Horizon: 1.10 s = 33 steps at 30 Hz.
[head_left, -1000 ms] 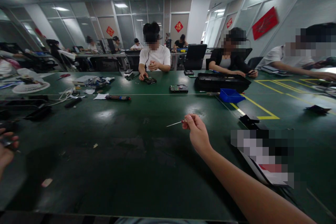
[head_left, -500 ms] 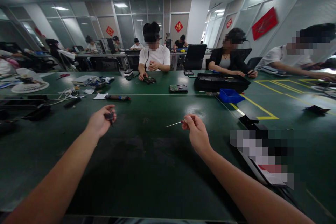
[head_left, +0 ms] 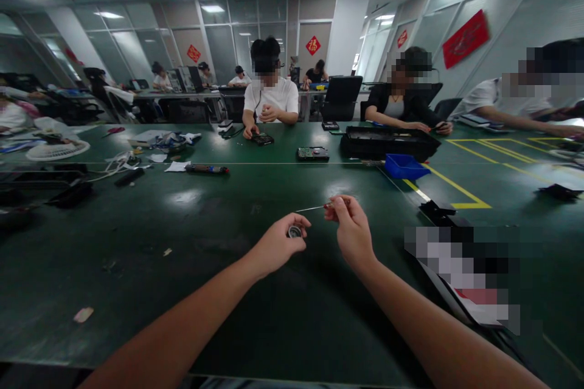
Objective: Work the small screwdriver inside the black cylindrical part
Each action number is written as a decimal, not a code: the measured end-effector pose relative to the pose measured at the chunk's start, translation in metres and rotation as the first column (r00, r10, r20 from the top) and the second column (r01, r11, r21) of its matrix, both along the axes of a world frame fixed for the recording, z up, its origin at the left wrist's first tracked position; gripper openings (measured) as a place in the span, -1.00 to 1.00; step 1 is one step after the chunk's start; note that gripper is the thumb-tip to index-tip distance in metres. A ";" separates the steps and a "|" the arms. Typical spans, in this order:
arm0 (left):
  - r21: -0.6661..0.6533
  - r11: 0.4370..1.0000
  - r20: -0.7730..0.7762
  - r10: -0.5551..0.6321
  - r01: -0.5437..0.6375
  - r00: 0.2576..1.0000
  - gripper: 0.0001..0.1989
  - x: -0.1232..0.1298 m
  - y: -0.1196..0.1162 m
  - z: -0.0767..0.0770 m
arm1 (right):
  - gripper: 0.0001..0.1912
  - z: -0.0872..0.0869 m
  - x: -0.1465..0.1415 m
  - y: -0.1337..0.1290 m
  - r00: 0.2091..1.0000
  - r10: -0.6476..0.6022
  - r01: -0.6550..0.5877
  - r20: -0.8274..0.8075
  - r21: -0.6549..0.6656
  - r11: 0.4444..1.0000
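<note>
Indoors, a broad green worktop (head_left: 214,328) stretches across a shared workroom, where a co-worker in a white T-shirt (head_left: 278,96) sits at the far side. A long black plastic housing (head_left: 387,143) lies to the right, with a blue parts bin (head_left: 406,166) just in front of it. Nearer, above the middle of the worktop, the left hand (head_left: 283,243) curls, thumb and fingers parted, around a small part, while the right hand (head_left: 352,228) pinches a slim screwdriver (head_left: 312,208) by its reddish handle. Beyond them, a hard drive (head_left: 312,153) rests flat. The screwdriver's thin metal shaft points left, its tip by the left hand's knuckles; whether they touch cannot be told. Smallest, the round metal-rimmed part (head_left: 294,231) sits in the left hand's grasp, its face turned toward the camera.
</note>
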<state>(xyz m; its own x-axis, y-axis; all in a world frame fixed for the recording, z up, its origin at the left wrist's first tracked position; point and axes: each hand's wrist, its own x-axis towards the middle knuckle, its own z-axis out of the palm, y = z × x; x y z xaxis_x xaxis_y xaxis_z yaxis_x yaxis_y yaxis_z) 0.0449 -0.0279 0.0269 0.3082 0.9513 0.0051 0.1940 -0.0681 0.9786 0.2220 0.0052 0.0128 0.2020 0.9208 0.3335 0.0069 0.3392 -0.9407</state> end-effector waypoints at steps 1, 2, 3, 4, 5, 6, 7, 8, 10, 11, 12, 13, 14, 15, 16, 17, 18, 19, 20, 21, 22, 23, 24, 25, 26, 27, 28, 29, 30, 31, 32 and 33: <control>0.050 0.998 -0.057 -0.021 0.024 0.998 -0.56 0.002 -0.001 -0.003 | -0.74 0.000 0.000 0.000 1.000 -0.007 0.007 -0.017 -0.003 1.000; 0.099 0.994 -0.106 -0.026 0.037 0.994 -0.51 0.003 -0.002 -0.006 | -0.75 0.000 0.000 0.000 0.999 -0.013 0.013 -0.034 -0.008 1.000; 0.140 0.989 -0.147 -0.016 0.037 0.989 -0.50 0.003 -0.002 -0.009 | -0.75 0.000 0.001 0.000 0.999 -0.018 0.017 -0.048 -0.014 1.000; 0.172 0.985 -0.183 0.003 0.029 0.983 -0.50 0.001 -0.001 -0.013 | -0.76 0.001 0.001 0.000 0.998 -0.021 0.020 -0.057 -0.019 1.000; 0.193 0.981 -0.215 0.024 0.019 0.976 -0.52 -0.001 0.000 -0.015 | -0.77 0.001 0.001 0.000 0.998 -0.024 0.023 -0.060 -0.021 1.000; 0.209 0.978 -0.244 0.042 0.010 0.969 -0.54 -0.005 0.001 -0.018 | -0.77 0.001 0.002 0.000 0.998 -0.026 0.025 -0.055 -0.019 1.000; 0.225 0.974 -0.267 0.055 0.007 0.962 -0.57 -0.009 0.002 -0.019 | -0.77 0.002 0.002 0.000 0.999 -0.025 0.025 -0.043 -0.013 1.000; 0.241 0.971 -0.286 0.061 0.010 0.956 -0.60 -0.013 0.004 -0.020 | -0.77 0.002 0.002 0.000 0.999 -0.023 0.023 -0.024 -0.004 1.000; 0.279 0.960 -0.315 0.061 0.031 0.947 -0.61 -0.021 0.008 -0.020 | -0.76 0.004 0.002 -0.001 0.999 -0.022 0.021 0.024 0.013 1.000; 0.304 0.952 -0.324 0.065 0.039 0.944 -0.61 -0.024 0.010 -0.020 | -0.76 0.004 0.002 -0.002 0.999 -0.020 0.019 0.047 0.018 1.000; 0.328 0.944 -0.328 0.073 0.041 0.942 -0.60 -0.027 0.011 -0.020 | -0.75 0.005 0.002 -0.003 0.998 -0.017 0.016 0.066 0.022 1.000; 0.347 0.937 -0.329 0.081 0.040 0.941 -0.59 -0.029 0.013 -0.021 | -0.75 0.006 0.002 -0.003 0.997 -0.016 0.014 0.078 0.026 1.000; 0.356 0.934 -0.329 0.089 0.036 0.940 -0.59 -0.031 0.014 -0.021 | -0.75 0.007 0.002 -0.004 0.997 -0.017 0.015 0.081 0.031 0.999; 0.355 0.934 -0.326 0.099 0.025 0.940 -0.59 -0.032 0.016 -0.022 | -0.76 0.008 0.002 -0.005 0.997 -0.020 0.017 0.074 0.038 0.999; 0.348 0.937 -0.319 0.115 0.004 0.941 -0.58 -0.033 0.017 -0.023 | -0.77 0.008 0.002 -0.006 0.998 -0.024 0.022 0.060 0.046 0.999; 0.338 0.941 -0.312 0.133 -0.021 0.941 -0.58 -0.033 0.017 -0.024 | -0.78 0.009 0.002 -0.007 0.999 -0.027 0.025 0.037 0.054 0.998; 0.329 0.943 -0.309 0.150 -0.043 0.939 -0.57 -0.033 0.018 -0.025 | -0.78 0.009 0.002 -0.008 1.000 -0.022 0.021 0.014 0.059 0.998; 0.323 0.945 -0.308 0.164 -0.059 0.937 -0.57 -0.033 0.018 -0.026 | -0.79 0.009 0.002 -0.008 1.000 -0.008 0.008 -0.003 0.061 0.998; 0.320 0.945 -0.308 0.172 -0.068 0.936 -0.57 -0.033 0.018 -0.027 | -0.80 0.009 0.002 -0.009 1.000 0.016 -0.016 -0.009 0.062 0.998; 0.323 0.944 -0.309 0.172 -0.067 0.935 -0.59 -0.033 0.018 -0.027 | -0.80 0.008 0.002 -0.009 0.999 0.044 -0.044 0.001 0.059 0.997; 0.331 0.942 -0.310 0.166 -0.057 0.936 -0.60 -0.033 0.018 -0.028 | -0.80 0.007 0.001 -0.009 0.997 0.067 -0.068 0.025 0.056 0.996; 0.343 0.938 -0.310 0.157 -0.044 0.938 -0.61 -0.032 0.018 -0.028 | -0.80 0.006 0.001 -0.010 0.995 0.081 -0.084 0.059 0.052 0.995; 0.356 0.934 -0.310 0.149 -0.031 0.939 -0.61 -0.032 0.018 -0.028 | -0.80 0.005 0.000 -0.010 0.992 0.086 -0.091 0.098 0.049 0.995; 0.365 0.931 -0.314 0.141 -0.018 0.939 -0.61 -0.031 0.018 -0.029 | -0.80 0.004 -0.001 -0.010 0.987 0.083 -0.090 0.134 0.047 0.995; 0.370 0.929 -0.323 0.133 -0.004 0.937 -0.60 -0.031 0.018 -0.029 | -0.80 0.004 -0.001 -0.010 0.983 0.077 -0.086 0.164 0.046 0.995; 0.371 0.928 -0.334 0.127 0.006 0.934 -0.60 -0.030 0.018 -0.029 | -0.80 0.003 -0.002 -0.011 0.980 0.071 -0.081 0.187 0.046 0.996; 0.369 0.929 -0.346 0.126 0.012 0.930 -0.60 -0.030 0.018 -0.029 | -0.80 0.003 -0.002 -0.011 0.977 0.066 -0.076 0.202 0.046 0.996; 0.367 0.930 -0.354 0.129 0.011 0.926 -0.60 -0.030 0.018 -0.029 | -0.80 0.003 -0.002 -0.011 0.975 0.060 -0.071 0.213 0.044 0.996; 0.365 0.931 -0.357 0.135 0.005 0.925 -0.59 -0.030 0.018 -0.029 | -0.80 0.003 -0.002 -0.011 0.974 0.056 -0.067 0.221 0.043 0.997; 0.365 0.931 -0.355 0.141 -0.002 0.924 -0.59 -0.031 0.018 -0.029 | -0.80 0.003 -0.002 -0.010 0.972 0.052 -0.063 0.229 0.041 0.997; 0.365 0.931 -0.352 0.145 -0.007 0.925 -0.59 -0.031 0.018 -0.028 | -0.80 0.003 -0.001 -0.010 0.971 0.049 -0.060 0.236 0.039 0.997; 0.365 0.931 -0.347 0.148 -0.012 0.926 -0.59 -0.031 0.018 -0.028 | -0.80 0.003 -0.001 -0.010 0.969 0.050 -0.060 0.240 0.035 0.998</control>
<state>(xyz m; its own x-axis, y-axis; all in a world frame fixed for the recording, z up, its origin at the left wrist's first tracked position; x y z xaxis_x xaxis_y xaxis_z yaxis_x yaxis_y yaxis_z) 0.0136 -0.0098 -0.0013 0.2763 0.9295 0.2443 0.5496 -0.3614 0.7532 0.2212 -0.0050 0.0158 0.0612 0.9125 0.4046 0.2103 0.3845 -0.8989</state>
